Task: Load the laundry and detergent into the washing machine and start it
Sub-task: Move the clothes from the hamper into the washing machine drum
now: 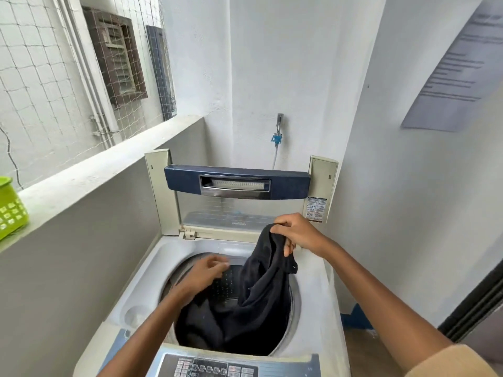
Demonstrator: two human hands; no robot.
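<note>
With the lid [236, 183] propped up at the far side, the right hand [295, 235] pinches the dark garment [261, 289] by its top so it hangs into the drum [295, 303], while the left hand [202, 273], loosely open and empty, hovers over the drum's left side to guide it.

Two bare forearms enter the view from the near edge. The left hand [202, 272] and the right hand [295, 235] carry no gloves, rings, watch or bracelet. Both forearms are uncovered from wrist to near the elbow. At the near right corner, a sleeve [446, 361] of plain beige fabric covers the right upper arm; its surface is smooth, without print or seam detail. The left hand appears slightly blurred; its fingernails cannot be made out.
</note>
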